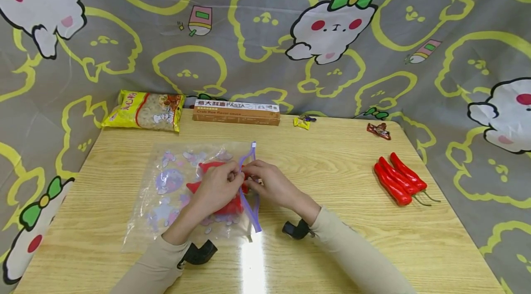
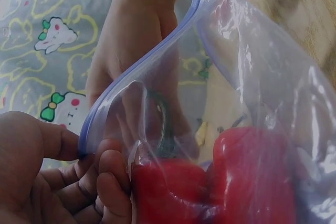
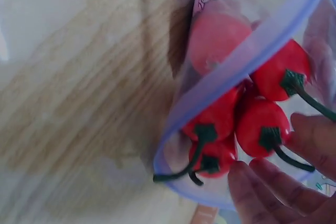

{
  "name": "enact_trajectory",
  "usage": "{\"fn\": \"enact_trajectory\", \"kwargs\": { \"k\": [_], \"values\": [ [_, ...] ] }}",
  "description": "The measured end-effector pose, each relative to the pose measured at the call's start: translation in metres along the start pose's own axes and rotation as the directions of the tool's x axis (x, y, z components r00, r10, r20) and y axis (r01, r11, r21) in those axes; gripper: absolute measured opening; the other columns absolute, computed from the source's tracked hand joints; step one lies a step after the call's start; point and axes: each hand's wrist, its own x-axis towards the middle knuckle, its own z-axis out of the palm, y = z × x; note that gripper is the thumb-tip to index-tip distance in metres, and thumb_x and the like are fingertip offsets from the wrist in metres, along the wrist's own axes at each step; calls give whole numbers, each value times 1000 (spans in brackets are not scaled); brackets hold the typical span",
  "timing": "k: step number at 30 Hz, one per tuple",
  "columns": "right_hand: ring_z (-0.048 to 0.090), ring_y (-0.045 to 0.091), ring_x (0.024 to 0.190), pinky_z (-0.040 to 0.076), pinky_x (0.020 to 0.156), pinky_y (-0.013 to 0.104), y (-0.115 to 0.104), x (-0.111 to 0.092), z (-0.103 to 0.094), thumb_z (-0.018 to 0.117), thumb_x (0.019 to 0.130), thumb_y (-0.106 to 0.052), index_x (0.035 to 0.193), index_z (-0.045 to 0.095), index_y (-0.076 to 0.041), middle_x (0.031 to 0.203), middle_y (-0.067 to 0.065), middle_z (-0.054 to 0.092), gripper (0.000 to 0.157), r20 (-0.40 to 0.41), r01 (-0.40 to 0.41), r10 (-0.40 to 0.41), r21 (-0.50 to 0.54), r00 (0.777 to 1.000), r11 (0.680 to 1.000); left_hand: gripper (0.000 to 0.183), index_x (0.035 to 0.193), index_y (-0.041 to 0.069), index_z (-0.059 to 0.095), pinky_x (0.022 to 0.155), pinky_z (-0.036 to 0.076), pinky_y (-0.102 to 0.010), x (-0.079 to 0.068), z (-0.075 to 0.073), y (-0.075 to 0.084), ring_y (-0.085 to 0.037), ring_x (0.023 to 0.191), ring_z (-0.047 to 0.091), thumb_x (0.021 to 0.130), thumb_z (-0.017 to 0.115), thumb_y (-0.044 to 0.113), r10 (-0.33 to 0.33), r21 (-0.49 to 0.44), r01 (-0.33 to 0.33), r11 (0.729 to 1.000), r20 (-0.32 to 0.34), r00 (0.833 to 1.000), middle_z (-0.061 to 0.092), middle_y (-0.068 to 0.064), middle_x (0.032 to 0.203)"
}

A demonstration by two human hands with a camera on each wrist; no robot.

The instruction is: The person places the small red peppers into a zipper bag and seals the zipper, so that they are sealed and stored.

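Note:
A clear zip bag (image 1: 143, 197) with purple edging and a printed pattern lies on its side, its mouth facing right. Several red peppers (image 1: 230, 204) with green stems are inside; their stem ends show at the mouth in the right wrist view. My left hand (image 1: 217, 185) pinches the bag's purple rim (image 2: 137, 69) between thumb and fingers. At the parted mouth, my right hand (image 1: 271, 183) reaches in with fairly straight fingers (image 3: 273, 190), fingertips right at the stem end of one pepper (image 3: 261, 124). Three more red peppers (image 1: 400, 179) lie side by side at the right.
Along the back stand a yellow food bag (image 1: 143, 110) and a pasta box (image 1: 236, 112). Small wrapped sweets, one yellow (image 1: 301, 122) and one dark red (image 1: 379, 131), lie farther right. A patterned cloth (image 1: 265, 31) hangs behind the wooden table (image 1: 323, 146).

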Motion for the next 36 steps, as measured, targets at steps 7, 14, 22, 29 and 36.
{"fn": "enact_trajectory", "kwargs": {
  "k": [7, 14, 22, 29, 36],
  "values": [
    [59, 18, 98, 50, 79, 33, 10, -31, -27, 57, 90, -21, 116, 61, -9, 112, 3, 60, 28, -90, -94, 83, -129, 992, 987, 17, 71, 16, 51, 42, 32, -23, -1, 1, 0, -10, 44, 49, 88, 50, 17, -3, -8, 3, 1000, 3, 1000, 51, 4, 52],
    [60, 31, 88, 49, 71, 45, 66, -97, -77, 67, 81, -14, 106, 64, -2, 101, 14, 62, 28, -331, -228, 69, -473, 941, 851, 15, 73, 15, 53, 42, 31, -23, -1, 2, 1, -9, 44, 49, 88, 51, 17, -8, -13, 8, 1000, 0, 1000, 52, 5, 51],
    [53, 45, 74, 42, 60, 56, 122, -187, -124, 68, 73, -8, 103, 60, 3, 92, 26, 56, 33, -489, -488, 200, -583, 849, 649, 15, 75, 15, 53, 42, 32, -23, -1, 1, 2, -10, 44, 49, 89, 52, 19, -18, -6, 18, 1000, -2, 1000, 53, 5, 52],
    [49, 53, 71, 39, 50, 60, 135, -226, -129, 68, 75, -16, 104, 56, 6, 89, 35, 49, 38, -479, -633, 414, -556, 774, 538, 15, 76, 15, 53, 42, 32, -24, -1, 0, 1, -10, 45, 49, 90, 52, 20, -20, 6, 20, 1000, -8, 1000, 53, 5, 53],
    [48, 49, 61, 38, 44, 56, 141, -231, -124, 67, 71, -10, 95, 54, 7, 78, 33, 47, 32, -419, -642, 489, -553, 765, 530, 15, 75, 15, 53, 42, 32, -24, -2, 0, 1, -10, 45, 49, 90, 52, 20, -21, 1, 21, 1000, -8, 1000, 53, 5, 52]
  ]
}}
